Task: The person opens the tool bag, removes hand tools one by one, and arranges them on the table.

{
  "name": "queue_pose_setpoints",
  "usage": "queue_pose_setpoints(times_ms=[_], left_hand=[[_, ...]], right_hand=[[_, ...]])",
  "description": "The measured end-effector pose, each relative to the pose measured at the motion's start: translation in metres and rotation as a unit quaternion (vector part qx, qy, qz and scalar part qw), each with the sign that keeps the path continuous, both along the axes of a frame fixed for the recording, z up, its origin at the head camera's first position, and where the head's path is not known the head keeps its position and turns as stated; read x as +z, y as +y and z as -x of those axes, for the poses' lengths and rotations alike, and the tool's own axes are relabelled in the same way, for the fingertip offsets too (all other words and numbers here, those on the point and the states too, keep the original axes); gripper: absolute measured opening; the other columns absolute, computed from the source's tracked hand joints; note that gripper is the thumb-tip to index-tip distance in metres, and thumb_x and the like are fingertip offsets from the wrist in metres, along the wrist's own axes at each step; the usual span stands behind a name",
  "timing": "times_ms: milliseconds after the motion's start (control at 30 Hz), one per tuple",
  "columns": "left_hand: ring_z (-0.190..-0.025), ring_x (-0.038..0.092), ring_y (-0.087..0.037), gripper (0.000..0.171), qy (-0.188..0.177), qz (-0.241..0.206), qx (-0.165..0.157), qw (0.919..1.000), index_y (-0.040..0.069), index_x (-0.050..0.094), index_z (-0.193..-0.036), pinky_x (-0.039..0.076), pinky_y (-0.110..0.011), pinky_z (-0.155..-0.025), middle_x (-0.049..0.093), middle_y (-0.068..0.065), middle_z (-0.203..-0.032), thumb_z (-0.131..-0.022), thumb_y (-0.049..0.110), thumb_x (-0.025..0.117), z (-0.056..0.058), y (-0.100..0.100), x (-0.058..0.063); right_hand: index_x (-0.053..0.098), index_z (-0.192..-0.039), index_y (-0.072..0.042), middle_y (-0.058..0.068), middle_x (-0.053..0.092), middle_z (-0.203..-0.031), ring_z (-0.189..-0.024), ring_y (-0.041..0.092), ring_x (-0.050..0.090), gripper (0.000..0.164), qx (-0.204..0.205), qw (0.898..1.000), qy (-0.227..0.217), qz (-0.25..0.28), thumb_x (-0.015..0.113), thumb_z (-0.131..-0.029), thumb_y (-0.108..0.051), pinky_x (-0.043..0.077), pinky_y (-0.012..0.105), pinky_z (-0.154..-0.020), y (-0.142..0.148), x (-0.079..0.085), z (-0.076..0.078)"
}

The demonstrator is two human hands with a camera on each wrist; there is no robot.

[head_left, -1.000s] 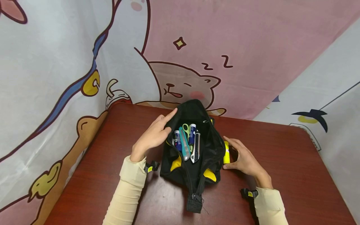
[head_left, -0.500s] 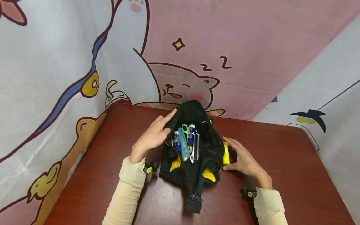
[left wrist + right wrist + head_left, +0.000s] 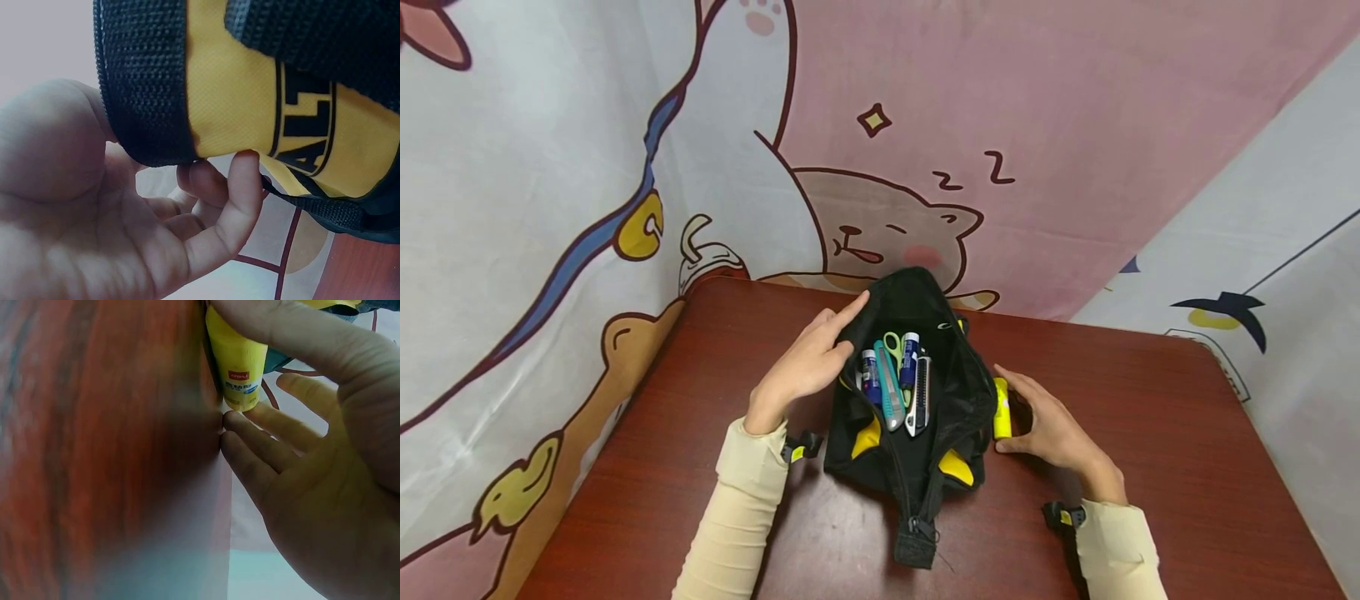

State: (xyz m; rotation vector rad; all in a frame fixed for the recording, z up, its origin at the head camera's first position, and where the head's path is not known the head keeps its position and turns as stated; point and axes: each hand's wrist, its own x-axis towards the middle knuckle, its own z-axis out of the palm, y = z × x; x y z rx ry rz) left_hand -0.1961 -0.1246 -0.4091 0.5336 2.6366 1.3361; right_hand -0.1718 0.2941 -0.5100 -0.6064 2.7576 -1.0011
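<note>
An unzipped black and yellow zip bag [image 3: 917, 467] stands on the table with its mouth spread. Its left rim is held by my left hand [image 3: 805, 362], index finger stretched along the edge and thumb at the opening. In the left wrist view, fingers bend against the lettered yellow side panel [image 3: 231, 100]. To the right of the bag, a yellow glue stick [image 3: 1002, 408] lies between the thumb and fingertips of my right hand [image 3: 1052, 421]. The right wrist view shows the glue stick's [image 3: 240, 365] red label, with fingertips touching the tabletop.
Inside the bag are a teal utility knife [image 3: 890, 387], a white and black utility knife [image 3: 919, 396], green-handled scissors [image 3: 892, 343] and two blue tubes, one upright [image 3: 910, 358]. The reddish-brown table [image 3: 1150, 400] meets a cartoon-printed cloth [image 3: 1075, 125] behind.
The head view has shifted very slightly. Both hands, the bag and the yellow glue stick keep their places.
</note>
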Motion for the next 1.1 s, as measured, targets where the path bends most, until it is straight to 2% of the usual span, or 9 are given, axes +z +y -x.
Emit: queue_pose_setpoints(times_ms=[200, 467, 1100], left_hand=[[-0.095, 0.047, -0.028, 0.076, 0.000, -0.002, -0.002, 1.0000, 0.022, 0.027, -0.178, 0.041, -0.043, -0.085, 0.053, -0.016, -0.116, -0.107, 0.008, 0.050, -0.0001, -0.0001, -0.0003], [-0.095, 0.048, -0.029, 0.076, 0.002, 0.000, 0.000, 1.0000, 0.023, 0.027, -0.178, 0.042, -0.044, -0.086, 0.053, -0.016, -0.116, -0.108, 0.008, 0.050, 0.0008, 0.0007, -0.0002], [-0.095, 0.048, -0.029, 0.076, 0.000, -0.001, 0.002, 1.0000, 0.023, 0.027, -0.178, 0.042, -0.044, -0.086, 0.053, -0.017, -0.117, -0.108, 0.008, 0.050, -0.0005, 0.0006, 0.0005]], right_hand=[[0.038, -0.173, -0.010, 0.022, 0.048, -0.164, -0.143, 0.047, 0.053, 0.124, 0.000, 1.000, 0.010, -0.011, 0.107, -0.070, -0.009, 0.042, 0.072, -0.116, 0.0013, 0.0012, -0.0012], [0.038, -0.174, -0.011, 0.021, 0.046, -0.169, -0.152, 0.047, 0.045, 0.124, -0.003, 1.000, 0.005, -0.008, 0.107, -0.071, -0.015, 0.036, 0.073, -0.120, -0.0038, 0.0010, -0.0014], [0.039, -0.173, -0.010, 0.022, 0.039, -0.173, -0.155, 0.048, 0.040, 0.125, 0.006, 1.000, 0.003, -0.001, 0.108, -0.069, -0.020, 0.034, 0.074, -0.120, -0.0014, 0.0040, -0.0014]])
